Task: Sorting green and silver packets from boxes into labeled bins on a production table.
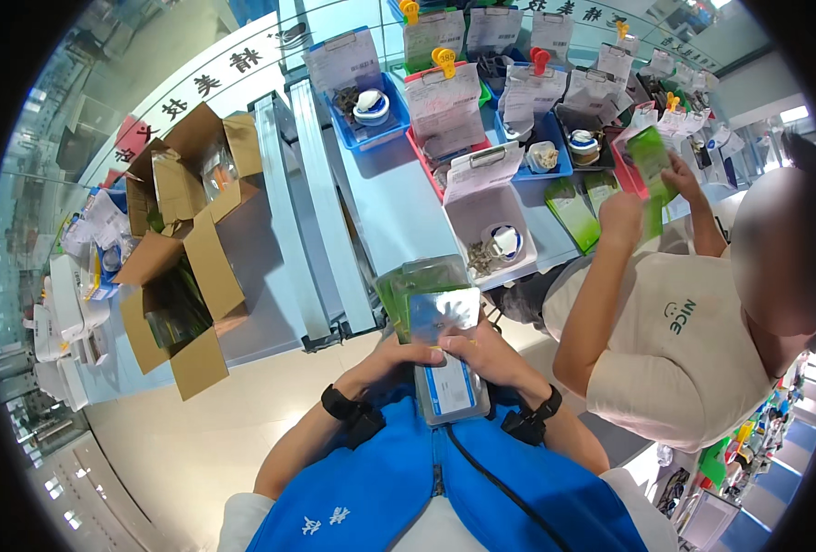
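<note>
Person standing at the pale blue workbench (260, 317); both hands raised before the chest, off the bench edge. Left hand (391, 357) and right hand (489, 354) grasp a stack of flat packets (396, 308) between them, one hand per side. Thumbs lie on top, tips close together near the middle of the stack; the other fingers are mostly hidden beneath. Stack: green-backed packets fanned out at the far left, a shiny silver panel (445, 311) uppermost, a blue-and-white label (449, 386) toward the chest. Whether silver panel and label belong to one packet is hard to tell, glare and thumbs interfering.

Just beyond the stack, on the bench: white tray (468, 219) with a clipboard standing at its far end; inside, a white-and-blue round device (505, 242) next to a small dark brown heap (480, 258). Farther off, a blue tray (377, 142) and a red tray (422, 164), both with papers clipped upright.

Left along the bench: two open cardboard boxes (214, 267), flaps spread, the nearer containing dark green packs.

To the right, a co-worker (665, 340) holds a green packet (649, 158) in raised hands; more green packets (569, 213) lie on the bench nearby.
</note>
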`<state>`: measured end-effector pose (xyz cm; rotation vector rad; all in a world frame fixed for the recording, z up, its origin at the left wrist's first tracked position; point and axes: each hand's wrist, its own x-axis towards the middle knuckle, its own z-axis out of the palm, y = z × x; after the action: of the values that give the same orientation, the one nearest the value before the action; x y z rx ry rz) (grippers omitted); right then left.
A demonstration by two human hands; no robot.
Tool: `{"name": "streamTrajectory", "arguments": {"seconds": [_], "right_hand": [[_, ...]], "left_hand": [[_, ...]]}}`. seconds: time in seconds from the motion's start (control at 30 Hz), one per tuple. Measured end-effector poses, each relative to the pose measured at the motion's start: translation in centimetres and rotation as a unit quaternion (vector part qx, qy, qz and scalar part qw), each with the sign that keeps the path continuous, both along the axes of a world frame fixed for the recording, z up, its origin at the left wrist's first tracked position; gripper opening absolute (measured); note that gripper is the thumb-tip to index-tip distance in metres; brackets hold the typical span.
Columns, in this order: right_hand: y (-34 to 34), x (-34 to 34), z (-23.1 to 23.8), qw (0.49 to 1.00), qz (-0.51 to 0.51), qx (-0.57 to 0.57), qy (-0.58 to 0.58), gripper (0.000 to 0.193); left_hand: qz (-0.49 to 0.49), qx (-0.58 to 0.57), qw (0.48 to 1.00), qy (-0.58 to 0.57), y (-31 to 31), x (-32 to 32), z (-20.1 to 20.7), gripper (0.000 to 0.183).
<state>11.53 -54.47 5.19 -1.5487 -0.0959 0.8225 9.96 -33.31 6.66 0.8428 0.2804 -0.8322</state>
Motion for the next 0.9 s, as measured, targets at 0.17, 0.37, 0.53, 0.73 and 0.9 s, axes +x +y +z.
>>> {"name": "streamTrajectory", "arguments": {"seconds": [0.17,0.37,0.53,0.73,0.9], "right_hand": [[-1.3,1.8,3.7,0.928,0.16,-0.249,-0.228,0.059],[0.2,1.6,3.8,0.992,-0.016,-0.016,-0.124,0.057],[0.7,2.6,5.5,0.967,0.013,-0.087,-0.24,0.052],[2.1,2.8,5.1,0.97,-0.012,-0.115,-0.216,0.057],[3.1,4.9,7.4,0.995,-0.1,-0.02,-0.006,0.058]], "left_hand": [[-0.118,0.018,0.993,0.0,0.0,1.6,1.0,0.07],[-0.207,0.104,0.965,-0.122,1.7,3.5,4.3,0.083],[-0.023,-0.021,0.998,-0.052,1.4,1.1,2.0,0.079],[0.043,0.027,0.999,-0.018,1.8,0.7,0.4,0.077],[0.194,0.089,0.977,-0.001,1.7,0.9,1.2,0.036]]}}
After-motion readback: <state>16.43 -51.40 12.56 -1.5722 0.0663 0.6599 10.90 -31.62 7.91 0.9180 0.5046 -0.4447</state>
